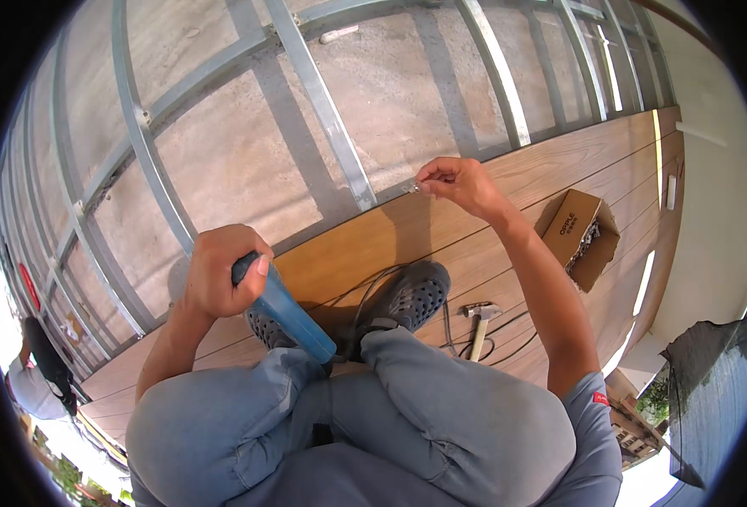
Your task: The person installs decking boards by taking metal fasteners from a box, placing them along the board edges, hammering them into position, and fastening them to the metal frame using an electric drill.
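Observation:
My left hand is wrapped round the dark upper end of a blue power tool, held above my shoes in front of my lap. My right hand pinches a small metal piece, perhaps a clip, at the far edge of the wooden planks, just right of where a steel joist meets them. A hammer lies on the planks right of my right shoe, with black cables around it.
An open cardboard box of small parts sits on the planks at the right. A steel grid over concrete spans the far side. A white wall borders the right. Another person is at the left edge, near a red object.

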